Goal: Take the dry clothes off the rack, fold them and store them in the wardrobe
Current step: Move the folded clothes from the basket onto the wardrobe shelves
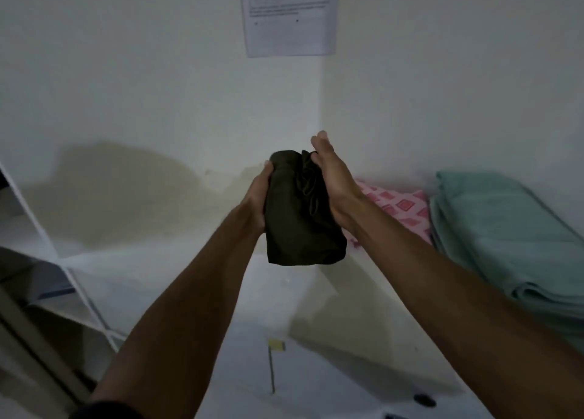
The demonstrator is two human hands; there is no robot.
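While I press left hand (257, 197) and right hand (335, 181) against dark olive folded cloth bundle (297, 216), long axis near-to-far, left thumb curled over, right fingers straight.

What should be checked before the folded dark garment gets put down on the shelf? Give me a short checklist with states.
1. Dark garment folded into a compact bundle: ok.
2. Left hand grips its side: ok.
3. Right hand presses the other side, fingers fairly straight: ok.
4. Bare white shelf below the bundle: ok.
5. Teal folded cloth and pink patterned cloth lie to the right, apart from the bundle: ok.
6. Bundle's loose edges tucked in: cannot tell, the top looks bunched.
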